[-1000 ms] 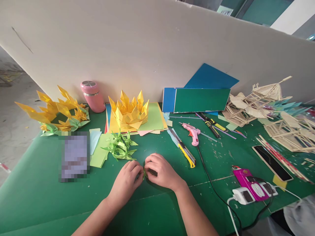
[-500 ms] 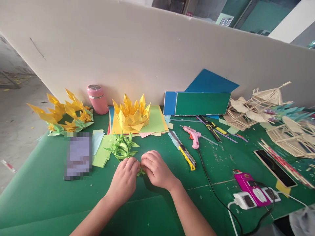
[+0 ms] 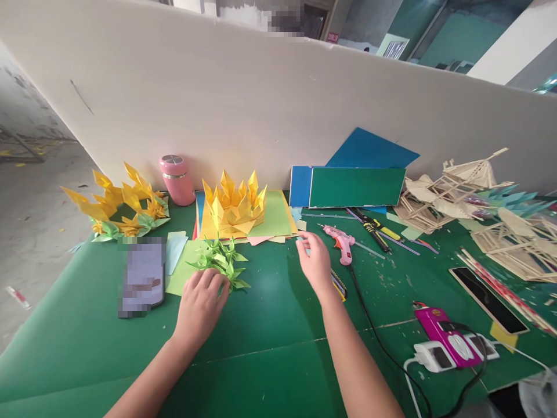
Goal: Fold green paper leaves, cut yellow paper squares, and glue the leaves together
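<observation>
My left hand (image 3: 202, 299) is low over a cluster of folded green paper flowers (image 3: 220, 255). Its fingers curl together at the front edge of the cluster, closed on a green paper flower partly hidden behind them. To the right, my right hand (image 3: 315, 261) is raised with fingers curved and apart, holding nothing visible. It covers most of a yellow utility knife (image 3: 339, 285). A pink hot glue gun (image 3: 342, 242) lies just right of that hand. Behind the cluster, a yellow folded-paper crown (image 3: 237, 209) stands on coloured paper sheets (image 3: 278, 215).
Left are another yellow-and-green paper ring (image 3: 119, 203), a pink flask (image 3: 177, 181) and a blurred phone (image 3: 143, 273). Blue and green boards (image 3: 357, 187) lean on the white partition (image 3: 243, 98). Rightward are wooden stick models (image 3: 439, 197), a magenta power strip (image 3: 448, 337) and a black cord (image 3: 369, 316).
My hands were together over a small green flower. The left has moved left to the flower cluster; the right has moved away, up and right, over the knife, its fingers opened.
</observation>
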Motion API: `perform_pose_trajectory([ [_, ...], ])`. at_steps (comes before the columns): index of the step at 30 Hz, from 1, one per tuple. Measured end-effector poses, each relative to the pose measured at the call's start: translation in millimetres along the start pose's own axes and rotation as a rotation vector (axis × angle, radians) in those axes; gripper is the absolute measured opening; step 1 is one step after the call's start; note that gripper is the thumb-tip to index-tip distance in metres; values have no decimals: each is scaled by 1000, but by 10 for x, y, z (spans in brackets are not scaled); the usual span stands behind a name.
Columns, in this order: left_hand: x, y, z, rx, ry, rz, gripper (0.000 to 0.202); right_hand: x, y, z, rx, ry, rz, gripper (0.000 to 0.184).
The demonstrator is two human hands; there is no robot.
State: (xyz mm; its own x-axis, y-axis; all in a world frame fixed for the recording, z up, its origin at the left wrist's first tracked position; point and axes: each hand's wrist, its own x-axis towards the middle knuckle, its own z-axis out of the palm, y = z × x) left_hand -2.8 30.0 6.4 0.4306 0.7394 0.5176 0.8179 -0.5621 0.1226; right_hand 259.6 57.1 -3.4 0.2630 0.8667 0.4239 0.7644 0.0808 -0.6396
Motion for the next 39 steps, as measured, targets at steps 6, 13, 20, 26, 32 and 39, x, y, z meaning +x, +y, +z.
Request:
perform_pose_trajectory([
  [6,91,-11,18,43,-14,-4,19,416,235,2,-136,14,129,22],
  [13,231,50,-18,36,-24,8,19,613,217,229,-136,-42,223,14],
  [20,594,258,84,-126,-139,162,23,713,67,257,14,20,240,16],
  [26,914,356,434,-177,-315,154,32,878,-274,197,207,96,94,17],
  [32,1044,224,545,-242,-221,91,27,1050,-439,108,389,110,10,15],
  [39,1089,-13,634,-231,-310,26,36,1119,-389,51,269,124,-42,18],
])
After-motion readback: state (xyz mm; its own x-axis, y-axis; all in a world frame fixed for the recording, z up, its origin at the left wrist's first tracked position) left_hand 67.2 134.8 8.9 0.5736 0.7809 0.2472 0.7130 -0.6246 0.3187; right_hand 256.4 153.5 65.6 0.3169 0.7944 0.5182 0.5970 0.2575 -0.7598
